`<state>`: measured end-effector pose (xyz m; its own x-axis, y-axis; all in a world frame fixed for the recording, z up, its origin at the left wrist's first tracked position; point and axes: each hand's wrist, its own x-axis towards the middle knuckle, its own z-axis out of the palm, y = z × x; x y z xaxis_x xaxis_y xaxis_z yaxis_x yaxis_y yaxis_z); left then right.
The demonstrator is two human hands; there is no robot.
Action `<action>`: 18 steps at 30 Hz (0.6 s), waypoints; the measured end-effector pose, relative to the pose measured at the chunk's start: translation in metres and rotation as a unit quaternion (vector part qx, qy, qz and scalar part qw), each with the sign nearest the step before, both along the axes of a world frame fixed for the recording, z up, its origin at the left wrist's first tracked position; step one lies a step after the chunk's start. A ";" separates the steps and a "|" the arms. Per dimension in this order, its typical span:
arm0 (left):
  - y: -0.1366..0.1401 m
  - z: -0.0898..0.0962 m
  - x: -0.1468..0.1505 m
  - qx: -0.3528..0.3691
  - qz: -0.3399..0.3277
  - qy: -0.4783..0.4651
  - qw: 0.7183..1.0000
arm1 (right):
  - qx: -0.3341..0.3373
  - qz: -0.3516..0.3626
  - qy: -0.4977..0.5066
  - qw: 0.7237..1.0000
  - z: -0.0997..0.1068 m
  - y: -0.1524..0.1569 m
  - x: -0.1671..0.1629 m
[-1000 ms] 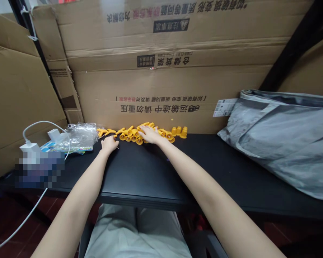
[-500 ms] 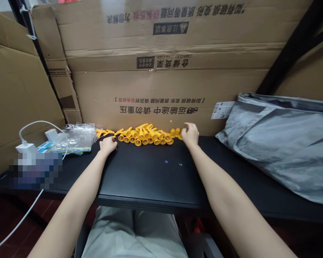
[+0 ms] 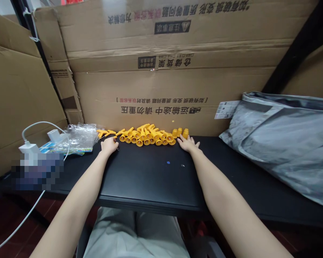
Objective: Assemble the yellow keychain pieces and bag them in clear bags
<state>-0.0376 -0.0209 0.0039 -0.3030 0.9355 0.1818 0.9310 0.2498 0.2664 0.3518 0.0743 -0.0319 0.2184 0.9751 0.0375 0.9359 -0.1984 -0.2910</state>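
Note:
Several yellow plastic pieces with flared, funnel-like ends (image 3: 150, 135) lie heaped in a row against the cardboard. At the left end of that row are several slimmer yellow forked pieces (image 3: 103, 133). My left hand (image 3: 109, 146) rests on the table just in front of them, its fingers curled closed. A bit of yellow shows at its fingertips, but what it holds, if anything, is hidden. Over on the right, several yellow cup-like pieces (image 3: 179, 132) stand upright. My right hand (image 3: 188, 144) is open beside them, fingers spread, its tips close to the nearest cups.
A black table (image 3: 148, 179) carries everything. Clear plastic bags (image 3: 79, 138), a white charger (image 3: 29, 147) with its cable and a blurred-out object lie at left. A grey fabric bag (image 3: 282, 139) sits at right. Printed cardboard (image 3: 150, 84) stands behind.
My right hand has drawn down toward me and opened its fingers, uncovering upright yellow cups at the right end. My left hand stays closed in nearly the same place.

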 end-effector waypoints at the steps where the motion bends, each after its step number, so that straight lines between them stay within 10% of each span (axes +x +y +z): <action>1: 0.000 0.000 0.000 -0.001 0.000 0.000 1.000 | -0.009 0.001 -0.002 1.000 0.000 0.000 0.000; 18: 0.000 0.002 0.002 -0.003 0.000 -0.004 1.000 | -0.074 -0.041 -0.029 0.996 0.011 -0.035 -0.020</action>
